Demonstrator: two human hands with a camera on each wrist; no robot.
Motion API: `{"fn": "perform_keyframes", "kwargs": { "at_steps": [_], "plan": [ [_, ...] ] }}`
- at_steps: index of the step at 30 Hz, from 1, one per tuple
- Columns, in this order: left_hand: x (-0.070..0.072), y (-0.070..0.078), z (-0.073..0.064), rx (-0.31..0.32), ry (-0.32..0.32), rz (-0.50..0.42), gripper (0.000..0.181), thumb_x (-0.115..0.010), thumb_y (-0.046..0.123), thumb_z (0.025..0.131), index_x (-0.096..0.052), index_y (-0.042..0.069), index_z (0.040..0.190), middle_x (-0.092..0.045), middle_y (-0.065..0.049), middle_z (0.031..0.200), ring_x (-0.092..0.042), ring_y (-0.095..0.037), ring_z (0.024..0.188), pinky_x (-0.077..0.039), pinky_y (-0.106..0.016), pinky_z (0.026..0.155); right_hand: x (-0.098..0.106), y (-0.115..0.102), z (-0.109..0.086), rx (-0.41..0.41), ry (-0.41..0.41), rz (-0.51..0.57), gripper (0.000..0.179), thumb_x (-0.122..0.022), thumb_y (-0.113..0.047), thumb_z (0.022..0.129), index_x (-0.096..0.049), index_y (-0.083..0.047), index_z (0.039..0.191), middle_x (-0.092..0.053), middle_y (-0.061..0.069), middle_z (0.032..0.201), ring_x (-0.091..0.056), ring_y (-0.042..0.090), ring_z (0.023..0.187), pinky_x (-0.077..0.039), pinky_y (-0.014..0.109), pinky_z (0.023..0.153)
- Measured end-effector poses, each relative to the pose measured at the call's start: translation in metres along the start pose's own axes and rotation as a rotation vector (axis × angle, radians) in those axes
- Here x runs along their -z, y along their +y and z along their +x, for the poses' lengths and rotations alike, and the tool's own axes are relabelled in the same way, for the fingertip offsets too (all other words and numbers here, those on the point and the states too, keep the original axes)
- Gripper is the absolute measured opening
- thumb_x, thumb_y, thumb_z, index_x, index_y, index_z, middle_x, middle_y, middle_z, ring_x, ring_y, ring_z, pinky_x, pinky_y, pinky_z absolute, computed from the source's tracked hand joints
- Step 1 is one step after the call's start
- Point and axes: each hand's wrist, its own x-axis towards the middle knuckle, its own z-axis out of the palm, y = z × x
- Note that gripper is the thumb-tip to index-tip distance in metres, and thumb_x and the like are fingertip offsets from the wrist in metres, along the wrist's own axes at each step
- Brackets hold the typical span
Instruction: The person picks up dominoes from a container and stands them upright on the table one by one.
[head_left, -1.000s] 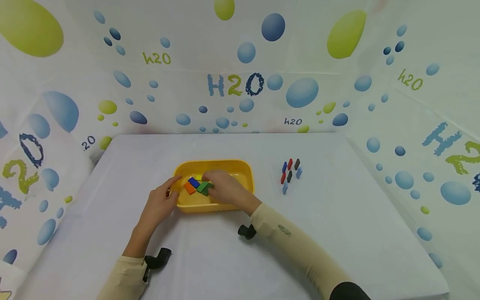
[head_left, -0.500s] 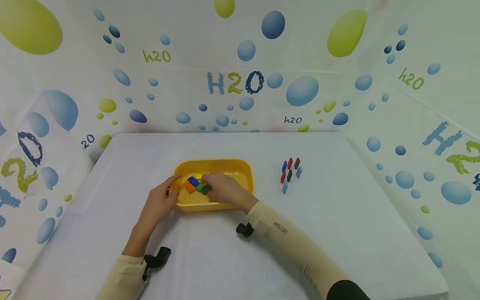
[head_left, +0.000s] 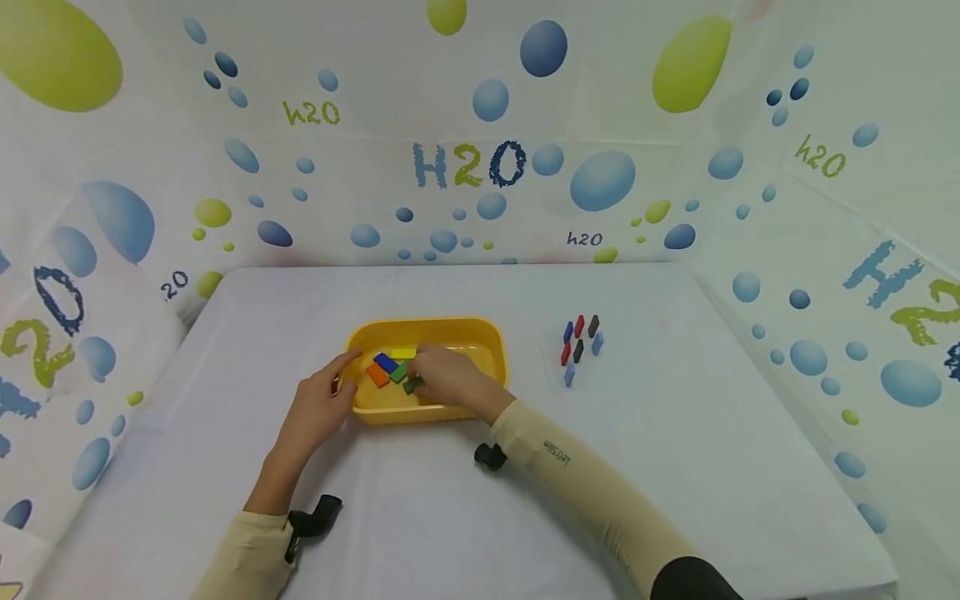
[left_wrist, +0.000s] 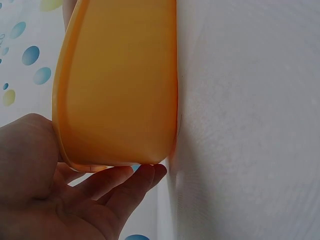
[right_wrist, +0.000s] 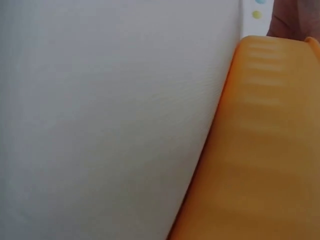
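A yellow plastic tray (head_left: 482,350) sits on the white table, holding several small flat dominoes. My left hand (head_left: 322,408) grips its left end; in the left wrist view the thumb is at the rim and the fingertips (left_wrist: 145,172) touch the outer wall. Reaching into the tray, my right hand (head_left: 456,382) has its fingers curled over the dominoes and pinches a dark green domino (head_left: 412,385), partly covered by the fingertips. Beside it lie a green domino (head_left: 399,372), a blue domino (head_left: 386,362), an orange domino (head_left: 377,375) and a yellow domino (head_left: 402,353).
Right of the tray, several dominoes stand upright in a loose group, among them a red domino (head_left: 579,326), a black domino (head_left: 594,326) and a light blue domino (head_left: 569,376). A white sheet printed with bubbles (head_left: 602,181) rises behind and beside the table (head_left: 675,433).
The dark green domino has shifted slightly toward me, apart from the lighter green one, and the right fingers have moved with it. The left hand stays at the tray's end.
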Motion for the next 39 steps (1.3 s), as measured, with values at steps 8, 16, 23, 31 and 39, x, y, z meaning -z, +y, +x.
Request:
{"fn": "perform_keyframes", "kwargs": {
  "at_steps": [8,16,23,31,39],
  "plan": [
    [0.0015,0.0014,-0.0001,-0.004,0.005,-0.006,0.053,-0.047,0.007,0.102,-0.048,0.004,0.155,-0.046,-0.030,0.152,-0.054,-0.049,0.125,-0.047,-0.060,0.099,-0.0014,0.0048,-0.0001,0.069,0.054,-0.052,0.021,-0.077,-0.028,0.096,-0.080,-0.016,0.114,-0.060,-0.003,0.100,-0.054,0.011,0.086,-0.047,0.020,0.073],
    [0.0015,0.0030,0.0001,0.001,0.006,0.002,0.053,-0.047,0.008,0.102,-0.048,0.004,0.155,-0.047,-0.030,0.151,-0.056,-0.046,0.121,-0.048,-0.059,0.098,-0.0011,0.0053,0.0038,0.021,0.046,-0.058,0.025,-0.071,-0.029,0.100,-0.064,-0.011,0.114,-0.058,-0.002,0.092,-0.055,0.013,0.082,-0.046,0.019,0.071],
    [0.0007,0.0007,0.0002,-0.001,0.006,0.000,0.054,-0.047,0.008,0.101,-0.048,0.004,0.155,-0.047,-0.030,0.152,-0.055,-0.048,0.124,-0.047,-0.060,0.100,-0.0019,0.0061,0.0036,0.010,0.061,-0.021,0.022,-0.071,-0.027,0.099,-0.063,-0.012,0.114,-0.058,-0.003,0.093,-0.055,0.013,0.083,-0.046,0.019,0.072],
    [-0.0008,-0.0008,-0.0003,-0.004,0.013,0.000,0.053,-0.048,0.008,0.101,-0.048,0.004,0.154,-0.048,-0.030,0.150,-0.059,-0.044,0.114,-0.051,-0.057,0.095,-0.0025,0.0068,0.0011,0.015,0.101,-0.023,0.018,-0.071,-0.025,0.097,-0.064,-0.013,0.110,-0.059,-0.005,0.090,-0.055,0.012,0.080,-0.046,0.020,0.069],
    [0.0008,0.0019,-0.0008,-0.010,0.009,0.002,0.053,-0.047,0.008,0.101,-0.048,0.004,0.154,-0.047,-0.031,0.151,-0.058,-0.045,0.118,-0.050,-0.059,0.096,-0.0012,0.0087,-0.0011,0.022,0.137,0.021,0.018,-0.073,-0.022,0.095,-0.066,-0.013,0.109,-0.060,-0.006,0.090,-0.055,0.012,0.081,-0.046,0.021,0.069]
  ]
}}
